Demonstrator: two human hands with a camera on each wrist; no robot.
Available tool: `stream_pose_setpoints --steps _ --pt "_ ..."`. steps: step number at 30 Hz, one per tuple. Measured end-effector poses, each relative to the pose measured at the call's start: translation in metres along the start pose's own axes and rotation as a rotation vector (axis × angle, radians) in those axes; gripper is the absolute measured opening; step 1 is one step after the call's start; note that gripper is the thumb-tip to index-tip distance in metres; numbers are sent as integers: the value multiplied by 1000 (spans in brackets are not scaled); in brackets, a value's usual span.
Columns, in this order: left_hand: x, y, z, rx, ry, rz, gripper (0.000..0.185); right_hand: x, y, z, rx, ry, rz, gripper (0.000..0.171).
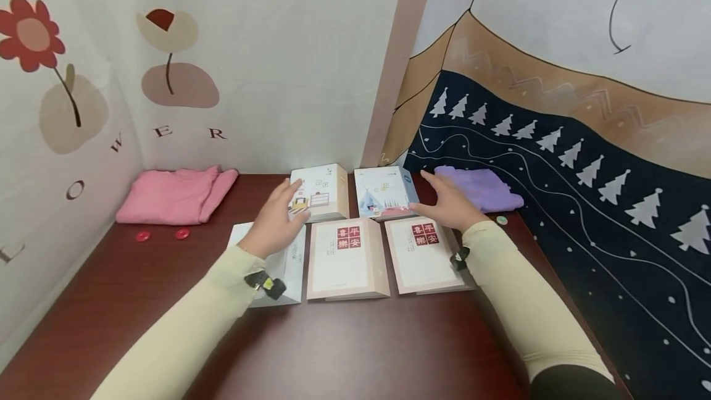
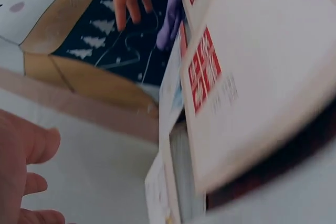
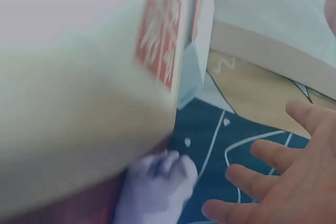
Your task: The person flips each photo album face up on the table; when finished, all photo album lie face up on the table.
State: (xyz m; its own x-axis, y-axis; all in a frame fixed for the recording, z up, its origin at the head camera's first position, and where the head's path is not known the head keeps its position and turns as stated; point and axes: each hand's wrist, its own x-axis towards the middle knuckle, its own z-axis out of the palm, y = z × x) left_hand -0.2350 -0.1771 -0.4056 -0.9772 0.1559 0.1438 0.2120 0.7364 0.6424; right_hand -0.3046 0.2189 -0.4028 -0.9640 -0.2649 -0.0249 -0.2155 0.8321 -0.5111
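Dark-red table (image 1: 355,350) extends beyond the front books' (image 1: 340,267) near edges; left hand (image 1: 273,222), right hand (image 1: 449,204) spread wide

The left hand (image 1: 274,220) partly hides the front-left book (image 1: 294,264).

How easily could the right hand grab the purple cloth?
Probably yes, quite easily: the right hand looks close to the purple cloth, it is open and holding nothing, and I see nothing blocking the way.

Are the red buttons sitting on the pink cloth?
No, both red buttons lie on the brown table, in front of the pink cloth.
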Motion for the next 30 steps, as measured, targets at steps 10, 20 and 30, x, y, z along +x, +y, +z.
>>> stream_pose_setpoints --steps 10,20,30 --pt "47 43 54 -264 -165 -46 67 40 -5 13 243 -78 71 92" --pt "87 54 85 -213 -311 -32 72 61 -7 22 256 -172 123 88" --pt "102 52 98 -105 -396 -68 81 66 -6 24 94 -207 146 85"
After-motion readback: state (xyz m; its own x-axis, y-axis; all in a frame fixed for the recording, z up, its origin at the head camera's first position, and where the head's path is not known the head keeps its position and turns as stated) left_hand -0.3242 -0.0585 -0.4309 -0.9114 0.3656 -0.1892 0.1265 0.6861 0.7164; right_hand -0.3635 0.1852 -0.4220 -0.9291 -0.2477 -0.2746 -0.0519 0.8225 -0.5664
